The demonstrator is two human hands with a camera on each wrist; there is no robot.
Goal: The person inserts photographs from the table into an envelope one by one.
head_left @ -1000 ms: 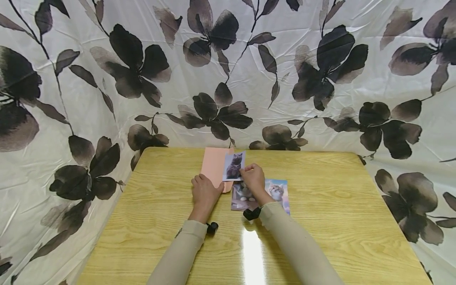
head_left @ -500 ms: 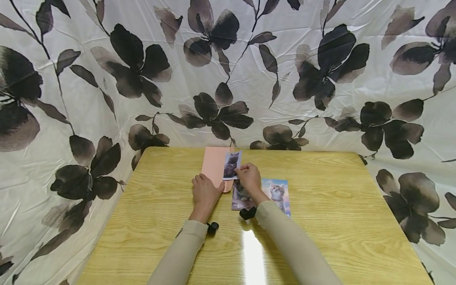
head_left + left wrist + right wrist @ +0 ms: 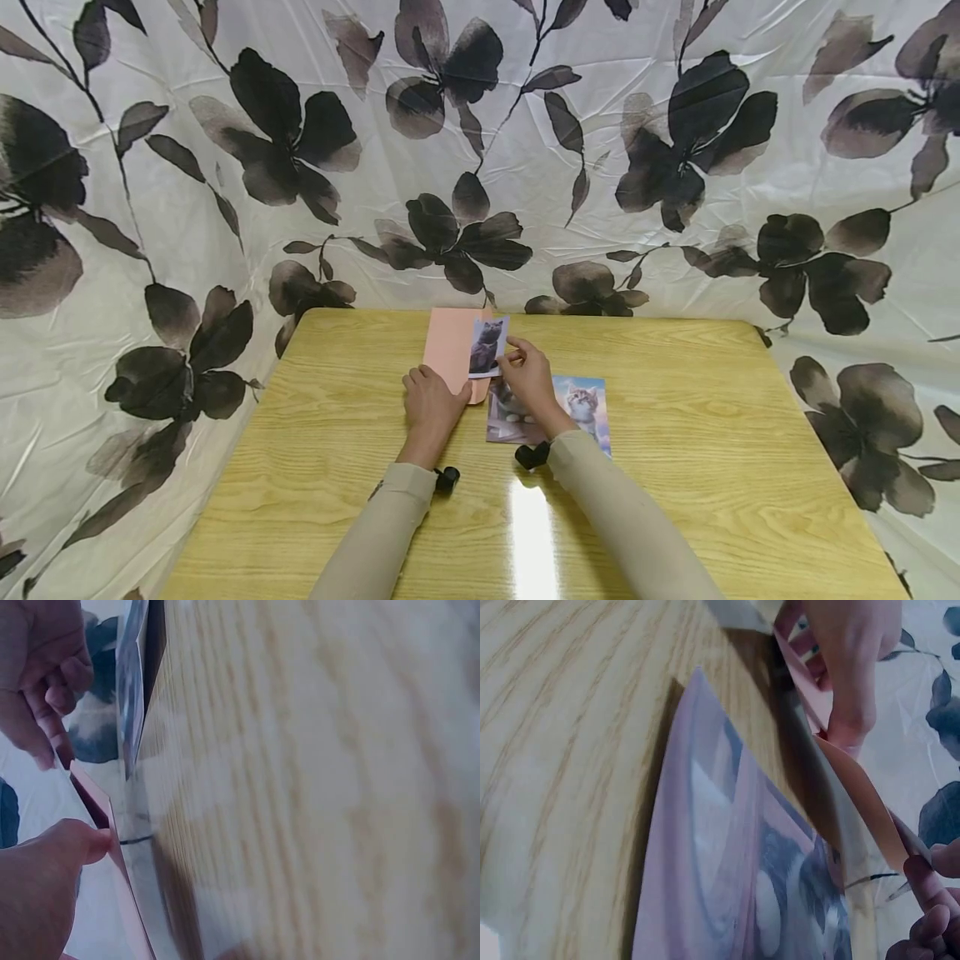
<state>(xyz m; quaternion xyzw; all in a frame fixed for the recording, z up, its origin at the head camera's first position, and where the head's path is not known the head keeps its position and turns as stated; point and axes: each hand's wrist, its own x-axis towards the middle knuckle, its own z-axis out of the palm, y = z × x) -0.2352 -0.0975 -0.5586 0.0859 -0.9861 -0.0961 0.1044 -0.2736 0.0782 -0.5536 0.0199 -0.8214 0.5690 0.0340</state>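
A pink envelope (image 3: pixel 450 342) lies near the table's back edge, its flap side to the right. My left hand (image 3: pixel 433 404) grips its near edge, the thumb (image 3: pixel 849 739) at the mouth and the fingers on the other side. With thumb and fingers, my right hand (image 3: pixel 531 379) pinches the right edge of a small photo (image 3: pixel 487 346) of a dark grey cat. That photo is held at the envelope's right-hand opening, over the flap; how far its left edge reaches inside is hidden. In the right wrist view, the envelope's flap (image 3: pixel 862 799) stands raised beneath the photo.
Just below my right hand lie a picture of a grey kitten (image 3: pixel 513 421), partly covered by the hand, and a picture of a tabby kitten (image 3: pixel 587 404) on a blue-pink background. The wooden table (image 3: pixel 697 467) meets a flower-printed cloth (image 3: pixel 570 158) behind and at the sides.
The cat photo and my right hand have shifted slightly left toward the envelope. My right index finger now reaches higher along the photo's edge. The left hand has stayed in place.
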